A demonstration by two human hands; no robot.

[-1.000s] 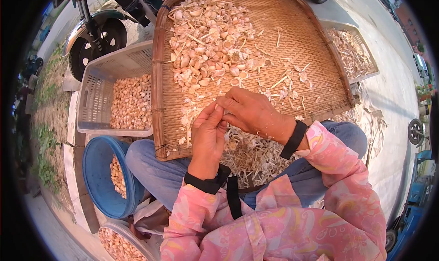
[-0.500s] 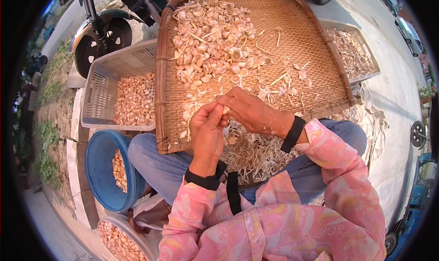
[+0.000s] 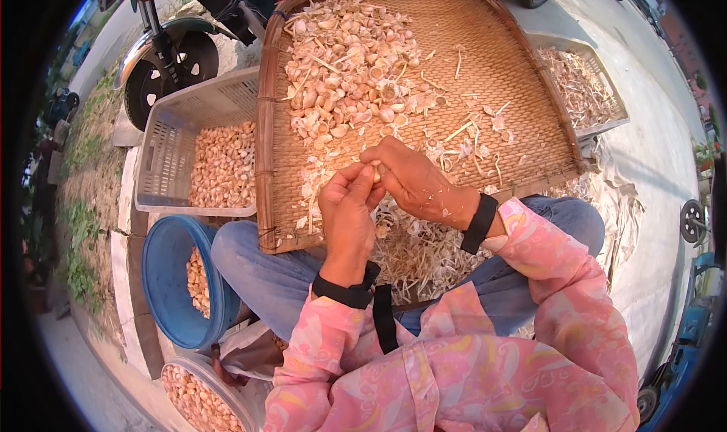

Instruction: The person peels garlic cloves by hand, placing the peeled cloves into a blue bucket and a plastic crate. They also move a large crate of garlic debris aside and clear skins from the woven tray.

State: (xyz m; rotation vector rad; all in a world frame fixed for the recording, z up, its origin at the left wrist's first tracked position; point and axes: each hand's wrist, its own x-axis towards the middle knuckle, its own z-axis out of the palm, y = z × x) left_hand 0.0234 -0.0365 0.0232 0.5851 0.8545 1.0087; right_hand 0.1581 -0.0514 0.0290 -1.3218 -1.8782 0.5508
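Observation:
Both hands meet above the near edge of a woven bamboo tray. A pale garlic clove shows between their fingertips. My left hand pinches it with thumb and forefinger from the left. From the right, my right hand closes on the same clove, its fingers curled and partly hiding it. Beyond the hands, a heap of unpeeled garlic cloves covers the tray's left half. Loose skins and dry stalks lie to the right of the heap.
At left stand a plastic crate of cloves, a blue bucket with peeled cloves, and a white bucket of cloves. Another crate at right holds stalks. Skins and stalks pile between my knees. A motorbike wheel is behind.
Both hands stay together, with the fingers shifted slightly. The right hand has turned a little, and more of the pale clove shows between the fingertips.

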